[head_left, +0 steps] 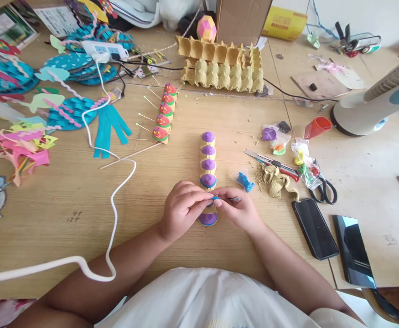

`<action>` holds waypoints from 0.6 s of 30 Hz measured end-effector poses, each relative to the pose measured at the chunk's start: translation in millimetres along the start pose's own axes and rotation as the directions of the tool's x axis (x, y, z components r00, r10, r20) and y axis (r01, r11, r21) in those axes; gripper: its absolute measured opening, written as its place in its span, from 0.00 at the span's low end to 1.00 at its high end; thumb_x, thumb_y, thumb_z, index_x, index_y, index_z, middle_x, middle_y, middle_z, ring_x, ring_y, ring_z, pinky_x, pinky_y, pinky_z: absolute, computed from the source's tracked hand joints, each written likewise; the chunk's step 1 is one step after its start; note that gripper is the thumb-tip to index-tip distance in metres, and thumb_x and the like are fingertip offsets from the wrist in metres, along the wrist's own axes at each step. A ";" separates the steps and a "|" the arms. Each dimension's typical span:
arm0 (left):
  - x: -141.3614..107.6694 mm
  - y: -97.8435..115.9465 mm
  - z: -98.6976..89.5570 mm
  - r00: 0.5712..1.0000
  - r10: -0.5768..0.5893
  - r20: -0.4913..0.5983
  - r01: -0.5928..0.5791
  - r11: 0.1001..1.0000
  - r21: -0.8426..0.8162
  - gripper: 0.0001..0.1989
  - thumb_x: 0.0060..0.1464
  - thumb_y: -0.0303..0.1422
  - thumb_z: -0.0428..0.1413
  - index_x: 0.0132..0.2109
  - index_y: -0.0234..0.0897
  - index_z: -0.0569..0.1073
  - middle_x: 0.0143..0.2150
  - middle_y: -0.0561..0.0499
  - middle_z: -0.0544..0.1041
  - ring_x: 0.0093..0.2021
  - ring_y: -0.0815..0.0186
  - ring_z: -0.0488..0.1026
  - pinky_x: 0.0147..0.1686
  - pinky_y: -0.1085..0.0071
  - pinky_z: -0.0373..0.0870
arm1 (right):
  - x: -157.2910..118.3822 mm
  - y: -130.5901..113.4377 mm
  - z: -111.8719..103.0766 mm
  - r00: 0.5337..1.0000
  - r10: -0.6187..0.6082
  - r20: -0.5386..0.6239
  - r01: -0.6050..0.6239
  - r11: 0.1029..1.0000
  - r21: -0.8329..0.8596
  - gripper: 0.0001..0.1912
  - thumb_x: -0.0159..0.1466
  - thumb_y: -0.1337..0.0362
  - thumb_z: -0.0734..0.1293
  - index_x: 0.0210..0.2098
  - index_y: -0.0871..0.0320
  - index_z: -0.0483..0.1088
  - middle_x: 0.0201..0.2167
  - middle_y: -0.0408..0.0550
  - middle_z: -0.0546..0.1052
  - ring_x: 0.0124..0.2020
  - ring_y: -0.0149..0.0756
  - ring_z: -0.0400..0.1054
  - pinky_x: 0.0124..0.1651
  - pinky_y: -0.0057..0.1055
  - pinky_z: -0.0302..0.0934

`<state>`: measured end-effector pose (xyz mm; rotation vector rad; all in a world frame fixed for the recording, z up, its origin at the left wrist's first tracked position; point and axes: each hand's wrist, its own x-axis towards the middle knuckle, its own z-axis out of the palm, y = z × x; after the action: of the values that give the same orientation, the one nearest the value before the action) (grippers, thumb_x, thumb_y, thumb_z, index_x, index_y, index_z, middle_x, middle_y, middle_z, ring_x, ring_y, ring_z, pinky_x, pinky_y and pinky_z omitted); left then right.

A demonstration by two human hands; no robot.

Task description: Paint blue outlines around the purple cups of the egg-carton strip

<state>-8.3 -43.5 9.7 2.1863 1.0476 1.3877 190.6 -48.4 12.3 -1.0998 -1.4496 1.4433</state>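
Several purple domes (208, 165), some blue-rimmed

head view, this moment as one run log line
left hand: pinching blue piece | right hand: pinching same piece | purple-topped carton: beneath hands | blue packet: right of carton

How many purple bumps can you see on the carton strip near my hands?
5 visible: four purple bumps in a row beyond your left hand and right hand, and one nearer bump toward you. Another may be hidden behind your hands.
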 end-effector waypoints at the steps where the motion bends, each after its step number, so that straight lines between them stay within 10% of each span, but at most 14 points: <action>1: 0.0 0.1 -0.5 1.000 -0.002 -0.004 0.002 1.000 0.002 0.05 0.62 0.26 0.66 0.44 0.41 0.81 0.37 0.52 0.84 0.39 0.65 0.77 0.43 0.66 0.75 | 0.2 0.1 1.2 1.000 0.012 -0.010 -0.011 0.999 0.039 0.23 0.65 0.43 0.74 0.43 0.57 0.81 0.34 0.49 0.84 0.33 0.36 0.77 0.36 0.31 0.72; 9: -2.7 -2.2 -0.2 1.000 0.026 0.000 -0.026 1.000 -0.004 0.20 0.59 0.29 0.68 0.58 0.40 0.78 0.44 0.49 0.84 0.43 0.63 0.79 0.46 0.63 0.75 | 1.1 -1.7 0.2 0.995 -0.082 -0.054 0.081 0.996 -0.023 0.18 0.68 0.47 0.72 0.36 0.56 0.81 0.32 0.50 0.86 0.33 0.36 0.79 0.37 0.30 0.74; 18: 0.4 0.8 0.1 1.000 0.000 0.012 0.001 0.998 -0.070 0.10 0.60 0.24 0.66 0.47 0.40 0.81 0.39 0.52 0.85 0.38 0.66 0.77 0.42 0.66 0.74 | -0.7 0.8 -3.0 0.994 -0.099 -0.041 0.093 0.988 -0.125 0.26 0.72 0.43 0.66 0.36 0.58 0.82 0.30 0.50 0.84 0.33 0.37 0.78 0.39 0.32 0.72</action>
<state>-7.8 -43.8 10.4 2.1420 0.9805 1.3879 193.7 -48.1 11.6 -1.1162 -1.5539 1.2672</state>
